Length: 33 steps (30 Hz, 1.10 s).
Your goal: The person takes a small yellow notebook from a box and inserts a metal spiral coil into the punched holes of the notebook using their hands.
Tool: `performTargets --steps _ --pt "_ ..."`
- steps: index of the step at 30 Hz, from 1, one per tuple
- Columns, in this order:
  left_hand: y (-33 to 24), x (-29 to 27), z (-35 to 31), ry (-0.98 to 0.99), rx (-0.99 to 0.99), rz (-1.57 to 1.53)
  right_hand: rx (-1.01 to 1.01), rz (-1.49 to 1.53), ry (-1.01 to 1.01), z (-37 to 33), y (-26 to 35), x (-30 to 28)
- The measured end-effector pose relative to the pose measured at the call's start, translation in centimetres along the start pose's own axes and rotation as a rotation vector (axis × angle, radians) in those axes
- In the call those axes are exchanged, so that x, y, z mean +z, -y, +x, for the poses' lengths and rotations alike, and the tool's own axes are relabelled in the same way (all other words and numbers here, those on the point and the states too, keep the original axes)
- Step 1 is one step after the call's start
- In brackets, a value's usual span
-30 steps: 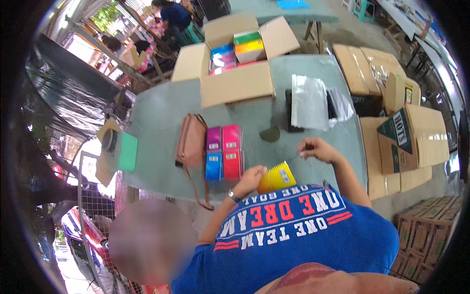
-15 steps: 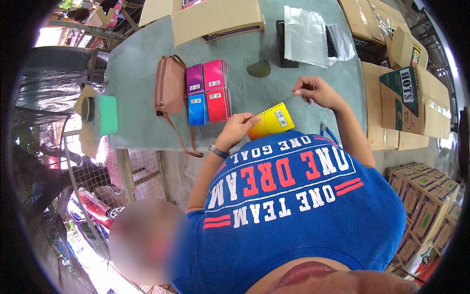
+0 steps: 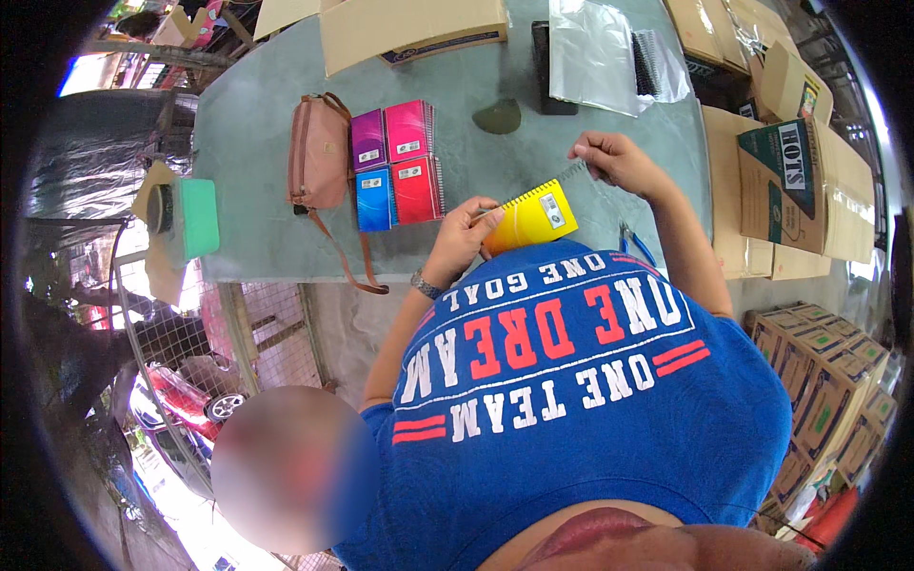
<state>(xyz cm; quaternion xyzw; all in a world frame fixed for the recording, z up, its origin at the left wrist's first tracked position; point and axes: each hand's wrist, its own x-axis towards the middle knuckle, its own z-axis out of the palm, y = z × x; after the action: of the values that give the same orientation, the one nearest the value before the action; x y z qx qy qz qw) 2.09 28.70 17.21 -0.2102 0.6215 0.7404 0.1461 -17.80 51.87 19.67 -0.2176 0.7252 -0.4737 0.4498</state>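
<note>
A small yellow notebook (image 3: 529,221) is tilted at the near edge of the table, close to my shirt. My left hand (image 3: 464,233) grips its left end, thumb on the cover. Along its upper edge runs a dark spiral binding coil (image 3: 574,173), whose free end sticks out past the notebook's right corner. My right hand (image 3: 614,164) pinches that free end between thumb and fingers. Blue-handled pliers (image 3: 636,244) lie on the table below my right wrist. Left of my left hand sit stacks of spiral notebooks: purple (image 3: 368,140), pink (image 3: 409,129), blue (image 3: 376,199) and red (image 3: 415,190).
A pink-brown bag (image 3: 320,152) with a strap lies beyond the notebooks. A green container (image 3: 201,218) is at the table's left end. Clear plastic sheets (image 3: 595,57) and black coils (image 3: 649,65) lie at the back, near an open carton (image 3: 414,29). Cartons (image 3: 809,190) stand right.
The view has shifted slightly. Both hands stay on the yellow notebook and its coil; the notebook's right end now sits a little higher and farther from my shirt.
</note>
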Motion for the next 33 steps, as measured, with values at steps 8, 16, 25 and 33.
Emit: performTargets --steps 8,16,25,33 --pt "1.1 0.3 0.8 -0.074 0.053 0.088 -0.298 0.105 -0.009 0.7 -3.7 0.6" --pt "0.5 1.4 1.0 -0.076 0.199 0.177 -0.015 -0.004 -0.053 0.2 -1.5 0.4" --pt "0.8 1.3 1.3 -0.077 0.077 -0.068 -0.141 0.255 -0.023 -0.5 -2.2 0.1" --pt "5.1 -0.1 3.8 -0.231 0.2 0.065 0.011 0.1 -0.159 1.9 -4.8 3.2"
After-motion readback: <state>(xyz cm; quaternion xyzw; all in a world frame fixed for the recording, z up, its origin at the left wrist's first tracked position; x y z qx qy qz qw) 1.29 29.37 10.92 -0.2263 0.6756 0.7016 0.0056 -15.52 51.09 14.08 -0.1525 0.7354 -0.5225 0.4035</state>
